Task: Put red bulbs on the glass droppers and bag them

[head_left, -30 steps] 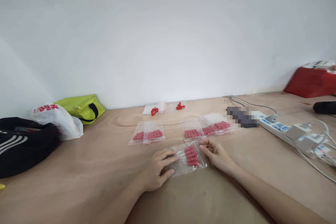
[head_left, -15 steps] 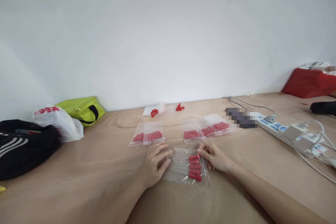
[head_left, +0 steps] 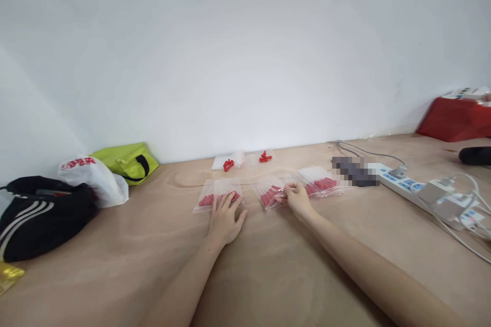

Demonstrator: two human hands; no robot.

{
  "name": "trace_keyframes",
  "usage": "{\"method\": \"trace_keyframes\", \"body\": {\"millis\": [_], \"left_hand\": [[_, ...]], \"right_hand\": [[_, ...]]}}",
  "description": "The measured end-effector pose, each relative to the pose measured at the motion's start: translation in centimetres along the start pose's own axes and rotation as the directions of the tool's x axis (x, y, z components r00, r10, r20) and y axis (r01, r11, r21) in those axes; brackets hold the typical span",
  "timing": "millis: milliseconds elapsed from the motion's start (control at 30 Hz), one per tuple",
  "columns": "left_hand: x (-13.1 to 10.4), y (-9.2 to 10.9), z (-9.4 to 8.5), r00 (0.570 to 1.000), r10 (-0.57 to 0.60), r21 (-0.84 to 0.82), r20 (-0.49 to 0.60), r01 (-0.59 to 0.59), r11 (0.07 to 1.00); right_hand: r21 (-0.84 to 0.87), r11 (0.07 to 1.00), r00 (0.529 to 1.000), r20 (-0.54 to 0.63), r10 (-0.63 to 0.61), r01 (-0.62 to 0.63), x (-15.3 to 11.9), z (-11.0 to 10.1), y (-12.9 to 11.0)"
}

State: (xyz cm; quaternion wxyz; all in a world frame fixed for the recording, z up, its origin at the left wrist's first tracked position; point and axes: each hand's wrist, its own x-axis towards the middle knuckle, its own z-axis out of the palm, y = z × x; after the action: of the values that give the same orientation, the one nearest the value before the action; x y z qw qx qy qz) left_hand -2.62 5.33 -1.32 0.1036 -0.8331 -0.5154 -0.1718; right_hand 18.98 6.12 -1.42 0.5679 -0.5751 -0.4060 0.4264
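My right hand (head_left: 297, 200) pinches the edge of a clear zip bag (head_left: 268, 191) holding several thin, clear, red-ended sticks. This bag lies left of overlapping similar bags (head_left: 314, 179), and part of it is hidden by my fingers. My left hand (head_left: 225, 220) lies with spread fingers over the lower edge of another group of such bags (head_left: 220, 189). Its fingertips touch or hover over their red ends; which, I cannot tell. Farther back, small red pieces (head_left: 228, 165) and a second little heap of red pieces (head_left: 264, 157) rest on clear bags near the wall.
On the left are a black bag with white stripes (head_left: 46, 219), a white plastic bag (head_left: 103, 186) and a lime-green pouch (head_left: 123, 158). To the right, a dark blurred item (head_left: 355, 171) lies beside a power strip (head_left: 399, 184) with cables. A red container (head_left: 452, 120) stands farther right.
The bag of red-ended sticks has moved from in front of me to the right-hand group, carried by my right hand. My left hand has moved forward onto the left group.
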Motion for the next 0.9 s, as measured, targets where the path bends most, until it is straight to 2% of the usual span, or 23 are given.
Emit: {"method": "trace_keyframes", "body": {"millis": [167,300,467,533,633,667,733,900], "left_hand": [[-0.2,-0.2,0.1,1.000,0.014,-0.029,0.027,-0.013,1.000],[-0.1,0.4,-0.2,0.993,0.095,-0.070,-0.073,-0.101,0.992],[0.7,1.6,0.1,0.968,0.209,-0.198,-0.140,-0.234,0.952],[1.2,2.0,0.3,0.970,0.213,-0.227,-0.118,-0.235,0.945],[1.8,2.4,0.4,0.980,0.193,-0.230,-0.045,-0.198,0.953],[2.0,2.5,0.4,0.984,0.179,-0.220,-0.023,-0.180,0.959],[2.1,2.4,0.2,0.990,0.144,-0.197,0.003,-0.141,0.970],[1.8,2.1,0.0,0.999,0.044,-0.139,-0.014,-0.046,0.989]], "right_hand": [[-0.163,0.984,0.994,0.094,-0.053,0.068,-0.5,0.2,0.2],[-0.355,0.911,0.969,0.200,-0.145,0.210,-0.7,0.0,0.0],[-0.318,0.907,0.933,0.316,-0.173,0.276,-0.6,0.2,-0.1],[-0.355,0.830,0.876,0.388,-0.287,0.429,-0.7,-0.1,-0.3],[-0.442,0.592,0.730,0.524,-0.439,0.673,-0.8,-0.6,-0.2],[-0.474,0.528,0.706,0.547,-0.451,0.705,-0.8,-0.7,-0.1],[-0.553,0.438,0.706,0.545,-0.453,0.708,-0.6,-0.7,0.3],[-0.752,0.271,0.774,0.464,-0.432,0.601,0.1,-1.1,0.8]]}}
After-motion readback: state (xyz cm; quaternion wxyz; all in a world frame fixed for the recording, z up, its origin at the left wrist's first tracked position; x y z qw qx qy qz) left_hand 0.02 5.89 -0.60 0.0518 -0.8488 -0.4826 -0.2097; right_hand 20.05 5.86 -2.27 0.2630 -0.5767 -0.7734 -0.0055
